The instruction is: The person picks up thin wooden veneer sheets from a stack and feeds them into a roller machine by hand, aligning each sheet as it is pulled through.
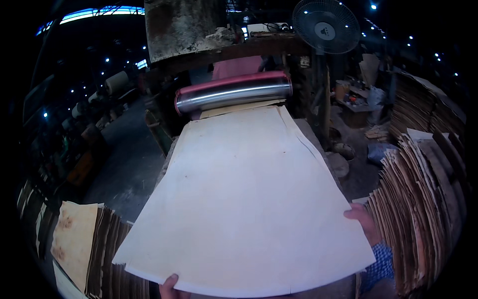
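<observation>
A large pale sheet of wood veneer (249, 199) lies in front of me, stretching from my hands up to a machine's shiny metal roller (239, 92). My left hand (172, 288) grips its near edge toward the left, thumb on top and fingers hidden beneath. At the right edge, my right hand (362, 219) is closed on the same sheet, its thumb over the top and the other fingers mostly out of sight. Another sheet's edge shows along the far right side. Just below the roller, a yellowish sheet edge (244, 108) pokes out.
Tall stacks of veneer stand close by, one at right (408, 214) and one at lower left (74, 239). A fan (326, 27) rises right of the machine. Behind the roller is a person's pink clothing (236, 67). Buckets and a blue-grey bag (382, 152) sit on the right-hand floor.
</observation>
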A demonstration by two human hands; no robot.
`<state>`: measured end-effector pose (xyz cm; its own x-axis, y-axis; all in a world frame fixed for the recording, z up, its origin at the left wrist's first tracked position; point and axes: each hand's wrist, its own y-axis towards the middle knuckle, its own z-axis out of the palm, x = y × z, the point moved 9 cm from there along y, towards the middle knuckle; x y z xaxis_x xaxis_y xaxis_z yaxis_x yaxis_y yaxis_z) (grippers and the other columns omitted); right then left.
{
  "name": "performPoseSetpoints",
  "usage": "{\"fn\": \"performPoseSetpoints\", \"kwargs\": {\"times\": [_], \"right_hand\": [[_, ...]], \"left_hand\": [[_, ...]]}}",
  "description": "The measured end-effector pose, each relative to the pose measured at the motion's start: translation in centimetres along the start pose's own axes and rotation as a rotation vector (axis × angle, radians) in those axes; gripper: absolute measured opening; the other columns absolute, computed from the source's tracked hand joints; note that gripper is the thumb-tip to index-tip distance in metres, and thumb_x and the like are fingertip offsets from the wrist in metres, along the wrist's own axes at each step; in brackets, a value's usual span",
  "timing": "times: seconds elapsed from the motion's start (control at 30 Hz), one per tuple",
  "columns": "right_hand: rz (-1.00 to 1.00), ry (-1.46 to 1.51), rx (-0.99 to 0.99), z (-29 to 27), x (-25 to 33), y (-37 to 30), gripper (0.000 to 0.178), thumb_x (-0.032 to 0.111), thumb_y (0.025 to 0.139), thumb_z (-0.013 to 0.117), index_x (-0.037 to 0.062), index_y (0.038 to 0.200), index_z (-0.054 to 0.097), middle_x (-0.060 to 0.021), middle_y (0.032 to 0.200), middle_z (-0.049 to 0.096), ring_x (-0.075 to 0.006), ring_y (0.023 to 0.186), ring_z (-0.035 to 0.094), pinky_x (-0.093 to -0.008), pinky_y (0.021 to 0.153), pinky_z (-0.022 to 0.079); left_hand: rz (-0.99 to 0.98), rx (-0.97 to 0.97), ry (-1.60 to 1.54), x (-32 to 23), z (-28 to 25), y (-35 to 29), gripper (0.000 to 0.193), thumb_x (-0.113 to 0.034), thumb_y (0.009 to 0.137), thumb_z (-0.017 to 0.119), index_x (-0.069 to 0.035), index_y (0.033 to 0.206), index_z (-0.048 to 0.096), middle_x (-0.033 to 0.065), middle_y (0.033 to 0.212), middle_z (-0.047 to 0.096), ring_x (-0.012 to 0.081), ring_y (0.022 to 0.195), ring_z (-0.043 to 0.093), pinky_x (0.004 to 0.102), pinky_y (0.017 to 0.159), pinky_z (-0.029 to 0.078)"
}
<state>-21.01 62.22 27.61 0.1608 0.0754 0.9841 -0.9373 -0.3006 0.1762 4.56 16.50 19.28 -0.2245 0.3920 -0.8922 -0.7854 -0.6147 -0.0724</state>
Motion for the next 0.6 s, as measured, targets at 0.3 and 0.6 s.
{"fn": "performPoseSetpoints", "kwargs": {"times": [0.3,0.6], "right_hand": [[-0.073,-0.295,-0.440,-8.8,3.2,13.3,0.035,0.030,0.097,0.049,0.0020,0.115,0.059,-0.0067,0.092,0.064,-0.0110,0.077,0.061,-0.0240,0.067,0.048],[-0.035,-1.134,-0.260,0.9,-15.3,-5.4,0.035,0.011,0.079,0.061,-0.0029,0.111,0.059,-0.0226,0.114,0.061,-0.0374,0.110,0.057,-0.0450,0.096,0.044]], "left_hand": [[-0.069,0.152,-0.494,-5.0,14.5,16.2,0.006,-0.002,0.090,0.051,0.000,0.088,0.056,0.0087,0.083,0.061,0.0168,0.081,0.061,0.0273,0.073,0.052],[-0.166,0.145,-0.294,8.2,17.2,36.7,0.011,-0.010,0.093,0.051,0.001,0.095,0.053,0.0106,0.082,0.060,0.0206,0.075,0.063,0.0307,0.064,0.056]]}}
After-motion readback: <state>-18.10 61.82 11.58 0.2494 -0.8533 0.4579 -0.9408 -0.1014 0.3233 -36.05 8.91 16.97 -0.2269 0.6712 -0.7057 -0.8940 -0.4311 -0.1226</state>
